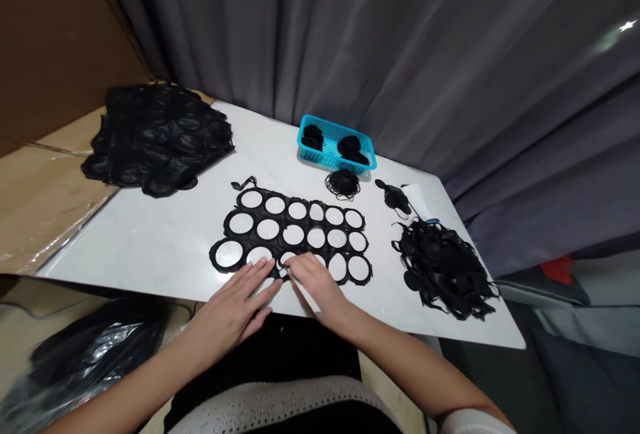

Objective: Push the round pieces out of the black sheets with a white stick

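Black perforated sheet [281,233] lies flat under left hand [235,307] and right hand [313,281], both open, pressing evenly, gripping nothing.

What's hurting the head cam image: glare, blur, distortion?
Head view: glare patch on the glossy white table top; bright highlight on the grey pleated curtain; strong wide-angle bending toward the edges; black cut-out sheet stays fairly sharp, but the black scrap pile loses detail in shadow.
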Motion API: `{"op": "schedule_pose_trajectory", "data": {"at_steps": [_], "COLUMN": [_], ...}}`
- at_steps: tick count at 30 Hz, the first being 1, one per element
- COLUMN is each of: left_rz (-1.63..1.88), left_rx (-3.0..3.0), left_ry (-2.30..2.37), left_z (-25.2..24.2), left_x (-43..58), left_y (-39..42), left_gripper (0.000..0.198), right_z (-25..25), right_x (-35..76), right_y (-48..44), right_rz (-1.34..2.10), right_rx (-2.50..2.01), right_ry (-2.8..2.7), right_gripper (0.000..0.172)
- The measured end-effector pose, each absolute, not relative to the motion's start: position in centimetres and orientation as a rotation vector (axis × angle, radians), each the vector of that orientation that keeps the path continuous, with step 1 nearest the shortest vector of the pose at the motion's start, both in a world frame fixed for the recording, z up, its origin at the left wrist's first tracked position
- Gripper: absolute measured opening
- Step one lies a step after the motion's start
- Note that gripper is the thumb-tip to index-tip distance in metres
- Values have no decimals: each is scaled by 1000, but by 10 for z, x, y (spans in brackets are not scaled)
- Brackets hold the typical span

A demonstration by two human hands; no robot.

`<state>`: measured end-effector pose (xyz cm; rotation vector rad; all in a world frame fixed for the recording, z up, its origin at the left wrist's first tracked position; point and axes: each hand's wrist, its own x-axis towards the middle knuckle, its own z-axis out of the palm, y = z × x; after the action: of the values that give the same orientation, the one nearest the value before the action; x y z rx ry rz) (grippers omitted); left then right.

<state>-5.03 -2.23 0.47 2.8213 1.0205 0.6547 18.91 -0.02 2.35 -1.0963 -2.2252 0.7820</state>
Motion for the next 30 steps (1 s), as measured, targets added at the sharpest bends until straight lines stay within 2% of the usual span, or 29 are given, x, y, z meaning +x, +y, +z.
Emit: {"op": "schedule_pose_trajectory", "data": {"at_steps": [5,7,14,22,26,30], "left_rz": [653,659,668,697,770,746], "left_rx": [2809,2819,2682,2609,2190,1891], "left_ry": [1022,1020,1049,1108,1198,912], "left_z": [8,11,26,23,41,61], "left_x": [-50,-51,-48,-35,-26,-13], "left_y": [-24,-24,-1,43,59,83], "left_gripper": [41,39,37,37,49,60], "right_z": [32,38,44,49,68,83], "right_x": [220,229,216,206,202,199], "right_y": [62,81,96,99,92,82], "right_rz": [499,526,1347,1591,1759,1871], "right_rx": [-1409,-1485,-1403,-1208,-1124,-1032], "right_ry": [-1811,-1662,-1264,-1131,-1105,-1224], "right_gripper": [14,14,26,40,47,43]}}
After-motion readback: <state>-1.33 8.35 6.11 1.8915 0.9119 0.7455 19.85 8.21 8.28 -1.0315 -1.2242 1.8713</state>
